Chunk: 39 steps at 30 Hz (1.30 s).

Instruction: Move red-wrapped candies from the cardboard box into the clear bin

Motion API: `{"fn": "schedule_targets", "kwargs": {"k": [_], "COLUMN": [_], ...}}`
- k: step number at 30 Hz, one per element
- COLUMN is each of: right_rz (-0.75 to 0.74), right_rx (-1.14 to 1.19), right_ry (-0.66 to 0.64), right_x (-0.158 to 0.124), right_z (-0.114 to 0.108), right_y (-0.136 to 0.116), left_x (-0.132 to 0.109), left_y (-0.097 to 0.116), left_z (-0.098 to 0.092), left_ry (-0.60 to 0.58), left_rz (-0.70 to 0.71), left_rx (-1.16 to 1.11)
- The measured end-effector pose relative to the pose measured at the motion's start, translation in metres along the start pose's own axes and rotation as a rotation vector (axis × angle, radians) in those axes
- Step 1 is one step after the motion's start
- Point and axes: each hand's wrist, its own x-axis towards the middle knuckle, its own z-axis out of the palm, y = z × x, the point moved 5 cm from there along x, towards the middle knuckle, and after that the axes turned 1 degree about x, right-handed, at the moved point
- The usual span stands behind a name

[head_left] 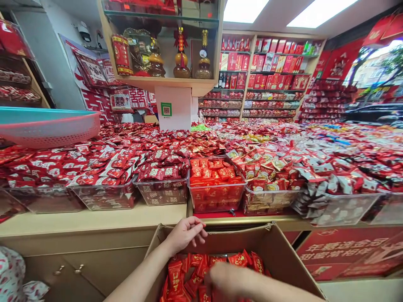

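Note:
An open cardboard box (291,260) stands in front of me against the counter, with red wrapped sweets (176,277) lying inside. My left hand (189,231) hovers over the box's far left edge, its fingers loosely bent and apart, with nothing visible in them. My right hand (225,279) is down in the box at the sweets, smeared by motion; its fingers and anything in them cannot be made out. Directly beyond the box, a clear plastic bin (217,195) holds matching red sweets in fairly neat rows.
More clear bins of wrapped sweets, such as a left bin (103,199) and a right bin (346,207), line the counter (151,216). A pink and turquoise basket (56,130) sits at left. A display cabinet (163,82) overhangs the heaps. A small dark object (232,212) lies on the ledge.

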Motion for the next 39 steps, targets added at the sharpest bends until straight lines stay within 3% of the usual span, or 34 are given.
{"fn": "schedule_targets", "kwargs": {"k": [4,7,13,16,21,24,29,35,39], "right_rz": [-0.152,-0.174,-0.147,-0.108,-0.1,-0.113,-0.162,-0.12,-0.125], "right_rx": [0.359,0.618,1.072,1.068,1.009,0.948,1.126,1.04,1.024], "right_ry": [0.604,0.802,0.755,0.725,0.795,0.79,0.688,0.631,0.685], "right_x": [-0.026,-0.037,-0.029,-0.026,-0.03,-0.03,-0.025,-0.02,-0.022], "right_z": [-0.073,-0.095,-0.086,-0.082,-0.085,-0.084,-0.074,-0.069,-0.073], "right_y": [-0.003,0.009,0.028,0.031,0.031,0.026,0.023,0.026,0.027], "left_x": [-0.007,-0.01,-0.006,-0.004,-0.005,-0.004,-0.006,-0.009,-0.009], "left_y": [0.01,0.012,0.001,-0.001,0.001,0.007,0.006,0.004,0.002], "left_z": [0.007,0.019,0.033,0.031,0.028,0.023,0.018,0.025,0.023], "left_ry": [-0.093,-0.135,-0.094,-0.088,-0.14,-0.031,0.082,-0.068,-0.066], "left_rz": [0.035,0.0,-0.079,-0.064,-0.102,-0.024,-0.005,-0.042,-0.053], "left_rx": [-0.103,-0.074,-0.02,-0.038,-0.05,0.075,0.084,0.102,0.088]}}
